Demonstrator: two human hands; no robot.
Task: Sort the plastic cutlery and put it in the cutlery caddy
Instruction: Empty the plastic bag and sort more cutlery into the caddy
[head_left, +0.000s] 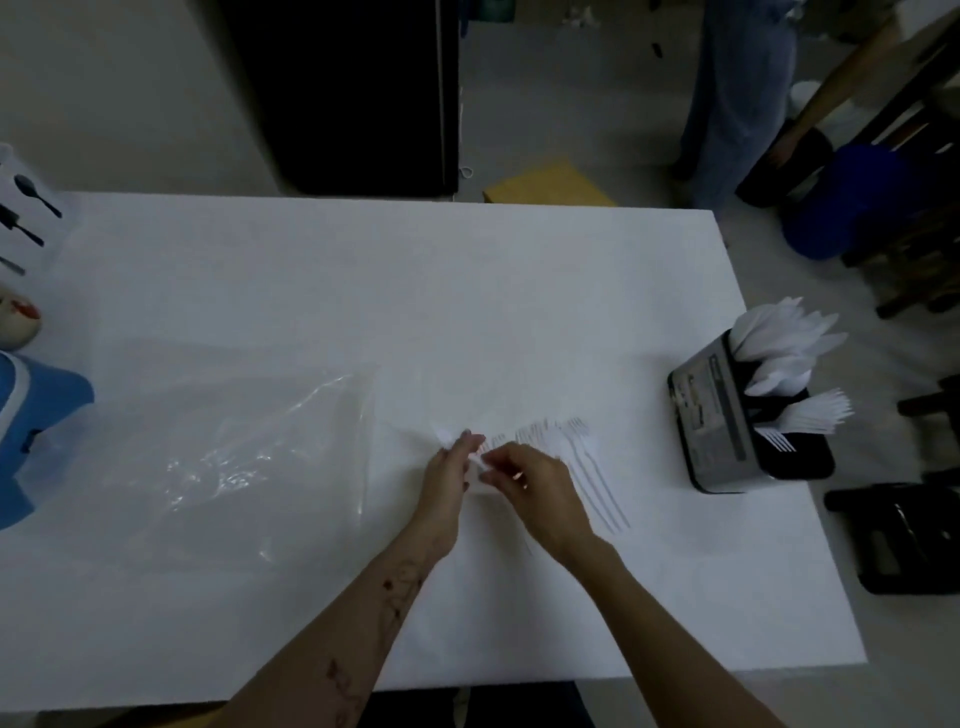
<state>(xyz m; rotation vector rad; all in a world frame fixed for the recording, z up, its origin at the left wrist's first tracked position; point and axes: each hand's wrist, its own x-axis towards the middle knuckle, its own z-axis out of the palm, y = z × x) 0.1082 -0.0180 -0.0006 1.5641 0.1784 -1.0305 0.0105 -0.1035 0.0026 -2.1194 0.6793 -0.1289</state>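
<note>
Head view looks down on a white table (363, 291), and nearest the camera two bare forearms reach in from the bottom edge. The left hand (449, 475) and right hand (537, 491) meet over a row of white plastic forks (582, 457) lying flat, tines pointing away. Both hands have their fingers pinched narrow on something white, probably a fork or two, but white on white makes it too blurry to say for sure. My guess is the forks are fanned out like that so they're easy to gather into one bundle facing the same way.

Left of the hands sits a crumpled clear plastic bag (234, 447), likely what the cutlery came in.

Further out, at the table's right edge, the dark cutlery caddy (727, 415) already holds forks in the near compartment and what look like spoons or knives in the far one, handles down. Looks mostly sorted already.
</note>
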